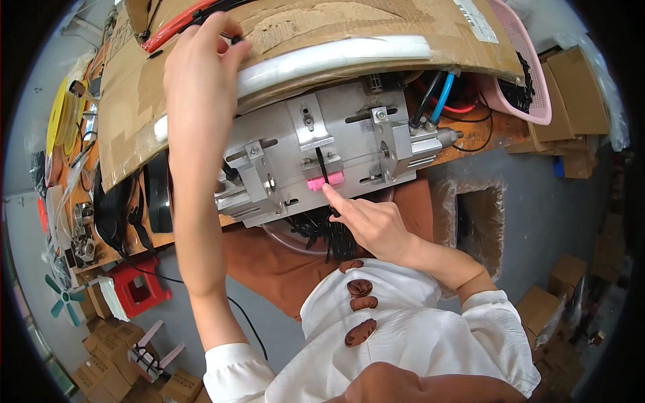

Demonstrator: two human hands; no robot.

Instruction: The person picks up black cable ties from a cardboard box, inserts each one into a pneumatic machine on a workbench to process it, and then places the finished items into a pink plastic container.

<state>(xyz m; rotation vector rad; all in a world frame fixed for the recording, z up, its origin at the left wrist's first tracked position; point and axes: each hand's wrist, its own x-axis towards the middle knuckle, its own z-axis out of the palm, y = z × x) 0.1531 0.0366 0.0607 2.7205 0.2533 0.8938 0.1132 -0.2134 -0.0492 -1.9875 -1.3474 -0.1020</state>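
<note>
A metal fixture plate with clamp blocks lies before me on the bench. At its middle, a thin black strip runs over a small pink block. My right hand has its index fingertip on the strip by the pink block, its other fingers curled; the strip seems to pass under them. Further up on the left, my left hand reaches over the cardboard, fingers pinched at a small black piece. Black strips lie by those fingers, next to a red item. The pinched piece is mostly hidden.
A cardboard sheet with a white padded edge overhangs the fixture. A bundle of black strips rests at my lap. Blue tubing and a pink basket are on the right; a red stool stands lower left.
</note>
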